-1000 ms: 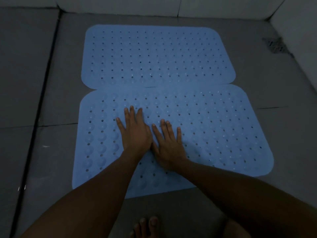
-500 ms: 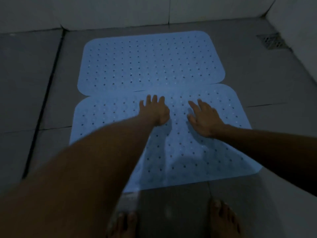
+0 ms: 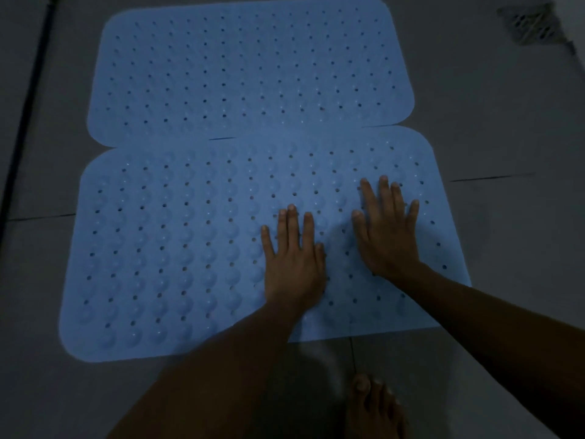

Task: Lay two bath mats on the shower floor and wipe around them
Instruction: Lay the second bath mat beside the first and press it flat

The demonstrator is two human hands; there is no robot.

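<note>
Both hands lie flat, fingers straight and spread, on the right half of the near mat (image 3: 177, 248): the left hand (image 3: 292, 264) toward its middle, the right hand (image 3: 387, 236) just beside it. The far mat (image 3: 247, 71) touches its far edge; both run long side left to right on the shower floor (image 3: 506, 147). Dim light blurs the corner drain (image 3: 531, 23). A bare foot (image 3: 373, 407) is cut off below.

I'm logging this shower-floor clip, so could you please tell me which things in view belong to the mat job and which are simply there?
Part of the job:
- near bath mat, pressed flat by both hands
- far bath mat, lying against it
- left hand
- right hand
- tiled floor

Simply there:
- floor drain, far right corner
- bare foot
</note>
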